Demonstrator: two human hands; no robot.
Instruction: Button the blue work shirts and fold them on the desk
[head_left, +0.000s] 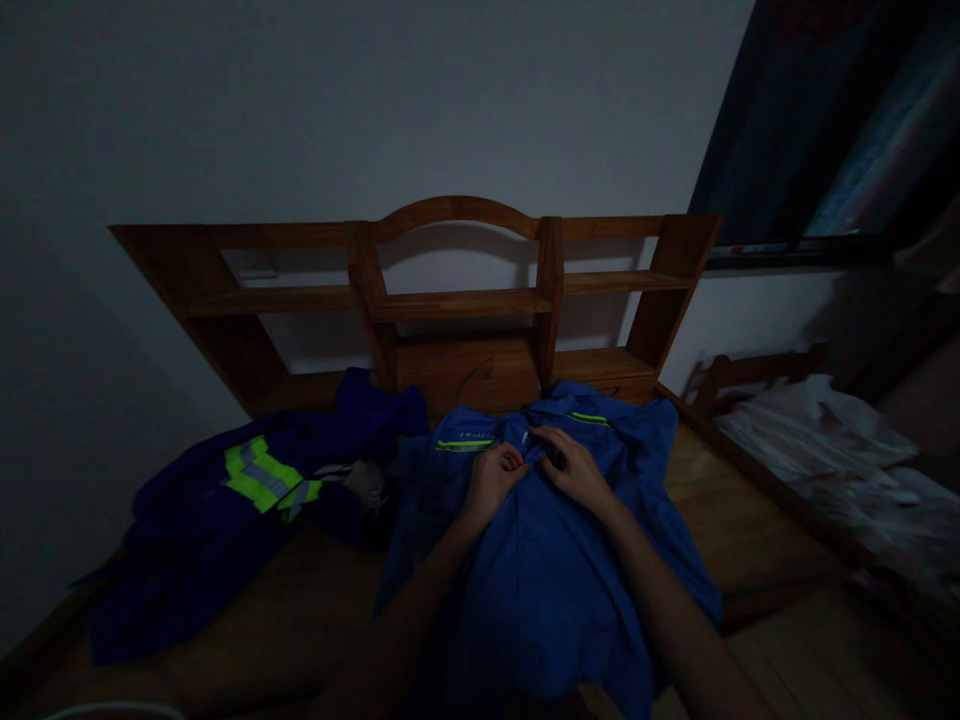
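A blue work shirt with thin yellow-green strips on the chest lies spread flat on a wooden surface. My left hand rests on its upper front with the fingers curled, pinching the fabric by the placket. My right hand is beside it, fingers bent onto the same spot near the collar. The two hands nearly touch. What sits between the fingertips is too small to make out in the dim light.
A second dark blue garment with yellow and grey reflective bands lies crumpled at the left. A wooden shelf unit stands against the wall behind. White crumpled sheeting lies at the right beside a small wooden rail.
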